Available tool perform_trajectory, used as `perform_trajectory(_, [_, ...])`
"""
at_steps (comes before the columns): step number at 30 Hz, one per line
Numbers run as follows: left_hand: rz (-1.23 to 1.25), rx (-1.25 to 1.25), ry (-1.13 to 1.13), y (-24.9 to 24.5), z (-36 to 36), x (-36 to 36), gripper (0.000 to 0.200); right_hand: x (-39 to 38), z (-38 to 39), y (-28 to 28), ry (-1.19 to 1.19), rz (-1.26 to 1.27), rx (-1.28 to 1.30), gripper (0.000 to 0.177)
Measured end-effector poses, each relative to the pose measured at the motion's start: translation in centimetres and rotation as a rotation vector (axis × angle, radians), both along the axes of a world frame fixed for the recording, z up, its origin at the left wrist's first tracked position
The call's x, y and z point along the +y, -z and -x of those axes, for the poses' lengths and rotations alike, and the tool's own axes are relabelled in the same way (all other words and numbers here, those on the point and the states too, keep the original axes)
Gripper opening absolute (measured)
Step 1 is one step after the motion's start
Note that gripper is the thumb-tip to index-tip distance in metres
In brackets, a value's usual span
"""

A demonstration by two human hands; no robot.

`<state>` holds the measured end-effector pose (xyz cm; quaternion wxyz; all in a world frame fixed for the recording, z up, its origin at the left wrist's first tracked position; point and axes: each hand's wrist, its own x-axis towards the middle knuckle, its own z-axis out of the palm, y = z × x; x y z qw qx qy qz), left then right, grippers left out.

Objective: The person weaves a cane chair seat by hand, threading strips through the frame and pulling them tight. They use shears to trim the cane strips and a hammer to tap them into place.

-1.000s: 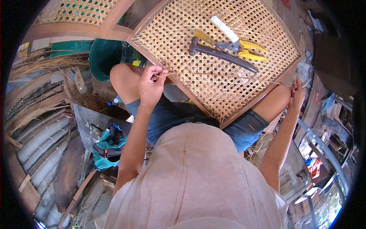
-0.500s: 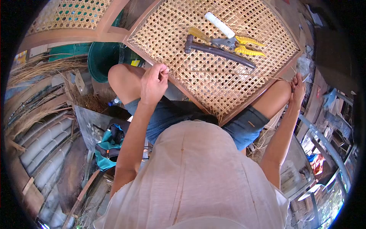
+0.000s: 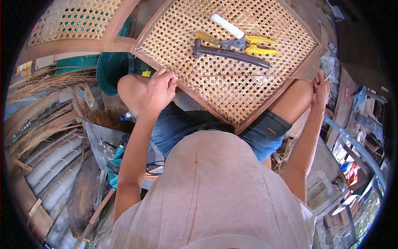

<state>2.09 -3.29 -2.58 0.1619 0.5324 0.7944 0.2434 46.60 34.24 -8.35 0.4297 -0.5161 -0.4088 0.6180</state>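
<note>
A thin cane strand (image 3: 273, 75) stretches across a woven cane panel (image 3: 215, 95) in a brown wooden frame over my lap. My left hand (image 3: 161, 89) is closed at the panel's left edge, pinching the strand's end. Beyond the right edge, my right hand (image 3: 319, 89) is closed around the strand. A pointed metal blade (image 3: 328, 76) sticks out of that hand; its handle is hidden. On the panel lie a hammer (image 3: 232, 56), a cutting tool with yellow grips (image 3: 262, 45), a white cylinder (image 3: 227, 25) and a yellow handle (image 3: 207, 37).
Another framed cane panel (image 3: 76, 20) stands at the upper left, with a green bucket (image 3: 112, 72) below it. Loose cane strands (image 3: 52, 79) lie on the left. A teal bag (image 3: 115, 166) is beside my left arm, and a blue metal bar (image 3: 356, 145) runs along the right.
My left hand has shifted slightly left and turned, its back now more in view. The view has moved a little, with the panel and tools slightly left; the strand still spans between both hands.
</note>
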Motion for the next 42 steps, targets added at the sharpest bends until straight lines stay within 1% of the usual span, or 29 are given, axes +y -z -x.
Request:
perform_trajectory(3, [-0.046,0.033,-0.003,0.4,-0.4,-0.1,0.012,0.2,0.0,0.1,-0.051,-0.008,0.005,0.014])
perform_trajectory(6, [-0.065,0.054,-0.064,0.4,-1.4,-0.1,0.012,0.2,0.2,0.0,-0.022,0.01,-0.009,0.014])
perform_trajectory(10, [-0.155,0.096,-0.061,1.1,-1.6,-0.4,0.011,0.1,0.2,-0.2,-0.031,0.015,-0.035,0.016])
perform_trajectory(12, [-0.077,0.028,-0.054,0.6,-1.0,-0.1,0.011,0.3,0.9,-0.8,-0.04,0.007,-0.134,0.019])
perform_trajectory(14, [-0.125,0.013,-0.062,0.2,-1.1,0.2,0.013,0.1,1.8,-1.4,-0.038,-0.032,-0.171,0.02])
perform_trajectory(17, [-0.084,0.034,-0.032,0.0,-1.1,0.1,0.012,-0.3,2.6,-2.4,-0.177,-0.099,-0.388,0.019])
perform_trajectory(20, [-0.052,0.098,0.004,0.6,-0.7,0.2,0.009,0.0,2.5,-1.9,-0.212,-0.11,-0.356,0.018])
perform_trajectory(24, [-0.038,0.112,-0.015,0.1,-0.6,0.4,0.008,-0.1,3.5,-1.9,-0.188,-0.139,-0.414,0.021])
perform_trajectory(25, [-0.027,0.066,-0.046,-0.5,-0.6,0.5,0.008,-0.1,3.7,-2.0,-0.18,-0.144,-0.401,0.021])
perform_trajectory(26, [-0.008,0.013,-0.075,-1.0,-0.7,0.5,0.009,-0.2,3.7,-2.1,-0.195,-0.153,-0.447,0.021])
perform_trajectory(27, [0.0,0.015,-0.065,-0.8,-0.5,0.4,0.009,-0.6,3.5,-2.2,-0.211,-0.155,-0.499,0.021])
perform_trajectory(29, [-0.067,-0.025,-0.022,-0.2,-0.2,0.2,0.009,-1.0,3.2,-2.2,-0.196,-0.131,-0.465,0.021])
perform_trajectory(30, [-0.063,-0.028,-0.017,-0.2,-0.4,0.4,0.009,-0.8,3.1,-2.1,-0.188,-0.126,-0.429,0.021])
perform_trajectory(33, [-0.063,0.023,-0.041,-0.3,-0.7,0.4,0.009,-0.7,2.9,-2.0,-0.175,-0.117,-0.39,0.02])
perform_trajectory(35, [0.004,0.038,-0.04,-0.4,-0.9,0.2,0.006,-0.7,2.6,-1.8,-0.156,-0.101,-0.377,0.02])
perform_trajectory(39, [-0.021,0.035,-0.007,-0.1,-0.6,0.3,0.007,-0.4,2.2,-1.4,-0.162,-0.089,-0.356,0.02])
perform_trajectory(41, [0.063,0.032,0.005,-0.7,-0.3,0.5,0.006,-0.3,2.3,-1.6,-0.158,-0.083,-0.364,0.02])
perform_trajectory(42, [0.064,0.037,0.008,-0.8,-0.3,0.6,0.006,-0.3,2.2,-1.7,-0.17,-0.086,-0.333,0.019])
